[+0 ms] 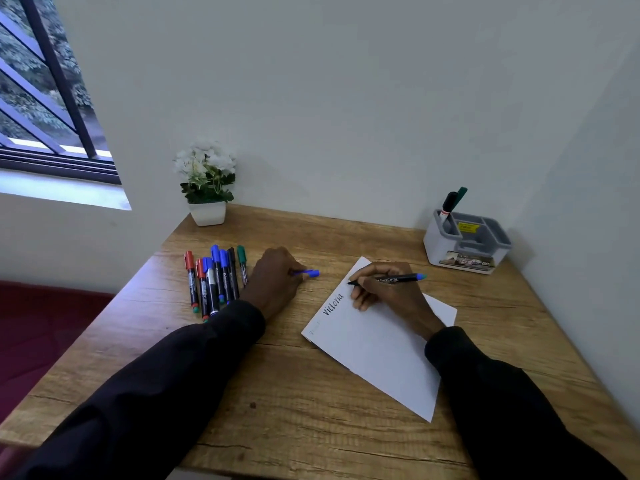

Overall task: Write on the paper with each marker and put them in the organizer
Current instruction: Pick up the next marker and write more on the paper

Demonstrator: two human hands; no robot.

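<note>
- The marker (391,279) you are writing with is likely light, stiff and smooth-barrelled. Pinch it low on the barrel, close to the tip, so it does not roll between your fingers.
- Your right hand (388,292) holds it that way now: the fingers (367,271) are curled tight round the barrel. The blue end points to 3 o'clock and the tip to 9 o'clock, at the paper's left edge. I cannot tell whether the tip touches the sheet.
- The paper (381,348) lies flat and slanted on the tabletop (277,393), toward 4 o'clock from its middle, with 1 word written along the left edge. It is thin and nothing clamps it, so it may well slide. The heel of your right hand resting on it is what pins it.
- Your left hand (277,278) rests on the tabletop at 9 o'clock from the paper, its fingers (298,268) closed narrowly on a small blue cap (310,273). The cap is tiny and probably slick, so keep it pinched until you press it back on.
- The loose markers (214,278) lie side by side at 10 o'clock, just beside your left wrist. Being round, they will probably roll if nudged; take each one by mid-barrel.
- The organizer (465,244) stands at 2 o'clock against the wall, with 2 markers (450,202) upright in its rear-left compartment. It looks like rigid plastic, so drop markers in end first.
</note>
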